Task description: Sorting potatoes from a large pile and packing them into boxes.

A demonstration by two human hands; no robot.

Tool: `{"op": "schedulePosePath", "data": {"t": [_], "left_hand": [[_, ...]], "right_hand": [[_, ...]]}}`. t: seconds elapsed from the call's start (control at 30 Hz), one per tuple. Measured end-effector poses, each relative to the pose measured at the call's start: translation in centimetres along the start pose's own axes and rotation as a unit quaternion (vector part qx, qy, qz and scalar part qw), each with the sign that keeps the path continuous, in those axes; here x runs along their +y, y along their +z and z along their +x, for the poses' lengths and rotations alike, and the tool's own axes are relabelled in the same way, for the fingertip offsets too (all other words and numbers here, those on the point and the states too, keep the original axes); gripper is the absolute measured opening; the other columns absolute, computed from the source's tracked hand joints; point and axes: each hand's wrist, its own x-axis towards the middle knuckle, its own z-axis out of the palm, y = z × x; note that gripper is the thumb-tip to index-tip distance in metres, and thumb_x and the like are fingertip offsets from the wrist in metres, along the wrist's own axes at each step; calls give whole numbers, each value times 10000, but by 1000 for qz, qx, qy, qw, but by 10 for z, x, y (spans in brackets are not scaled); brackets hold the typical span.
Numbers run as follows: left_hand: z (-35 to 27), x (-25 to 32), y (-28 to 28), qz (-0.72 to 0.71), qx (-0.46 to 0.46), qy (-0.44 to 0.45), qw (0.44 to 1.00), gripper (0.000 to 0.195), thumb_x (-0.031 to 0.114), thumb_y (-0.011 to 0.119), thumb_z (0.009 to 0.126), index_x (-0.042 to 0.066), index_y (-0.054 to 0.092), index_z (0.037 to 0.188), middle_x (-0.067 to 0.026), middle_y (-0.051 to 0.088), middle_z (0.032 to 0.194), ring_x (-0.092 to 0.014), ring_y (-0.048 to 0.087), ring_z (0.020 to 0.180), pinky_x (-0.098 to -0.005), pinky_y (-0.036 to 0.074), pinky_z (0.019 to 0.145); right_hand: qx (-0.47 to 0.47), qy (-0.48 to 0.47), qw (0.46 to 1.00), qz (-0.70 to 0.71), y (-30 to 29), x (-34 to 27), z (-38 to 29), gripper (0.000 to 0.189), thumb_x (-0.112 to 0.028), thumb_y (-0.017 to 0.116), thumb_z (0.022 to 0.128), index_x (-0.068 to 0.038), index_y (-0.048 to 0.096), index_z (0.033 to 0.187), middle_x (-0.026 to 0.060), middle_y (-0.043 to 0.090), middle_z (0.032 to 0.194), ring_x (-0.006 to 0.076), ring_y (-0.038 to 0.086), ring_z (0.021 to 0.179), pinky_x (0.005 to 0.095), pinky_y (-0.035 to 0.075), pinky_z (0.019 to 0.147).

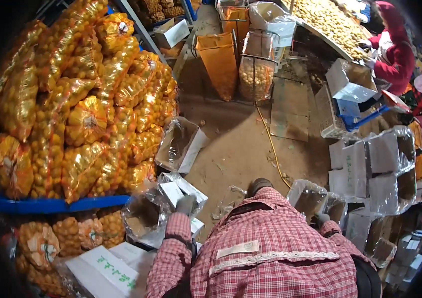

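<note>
My left hand (pixel 186 205), in a dark glove, is at the flaps of a white carton (pixel 172 192) with clear plastic film about it. Whether its fingers grip a flap cannot be made out. Beside it stands an open carton lined with clear plastic (pixel 142 219). My right hand (pixel 321 219), also gloved, is low at the right, against the near side of plastic-lined cartons (pixel 309 195); its fingers are mostly hidden. Another lined carton (pixel 179 145) lies farther forward on the left, beside the stacked net sacks.
Orange net sacks of potato-like produce (pixel 84 119) are heaped on a blue pallet (pixel 58 204) at left. Upright sacks (pixel 218 63) stand ahead in metal frames. A yellow cable (pixel 268 134) crosses the floor. Cartons (pixel 384 156) are stacked right; a person (pixel 395 52) works at a sorting table (pixel 326 26).
</note>
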Motion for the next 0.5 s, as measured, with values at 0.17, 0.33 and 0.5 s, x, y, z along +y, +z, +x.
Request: {"op": "schedulePosePath", "data": {"t": [0.17, 0.33, 0.5], "left_hand": [[146, 65, -74, -462, 83, -20, 883, 371, 368, 599, 909, 23, 713, 981, -47, 682, 821, -105, 613, 730, -287, 489, 647], [189, 96, -106, -446, -31, -188, 874, 326, 303, 633, 884, 21, 695, 1036, -48, 683, 890, -129, 613, 736, -275, 502, 687], [186, 24, -90, -330, -65, -161, 928, 325, 341, 591, 890, 39, 701, 935, -70, 669, 844, -170, 619, 722, -304, 500, 677]], "right_hand": [[-130, -120, 964, -196, 105, -99, 18, 228, -219, 655, 868, -7, 657, 950, 97, 668, 845, 236, 634, 673, 371, 507, 594], [-155, -164, 965, -135, 240, -306, 9, 293, -252, 697, 823, 6, 676, 960, 138, 676, 888, 276, 672, 748, 390, 551, 646], [-196, -280, 927, -153, 372, -518, -42, 409, -396, 636, 902, -11, 677, 1034, 100, 690, 921, 234, 669, 696, 339, 555, 612]]}}
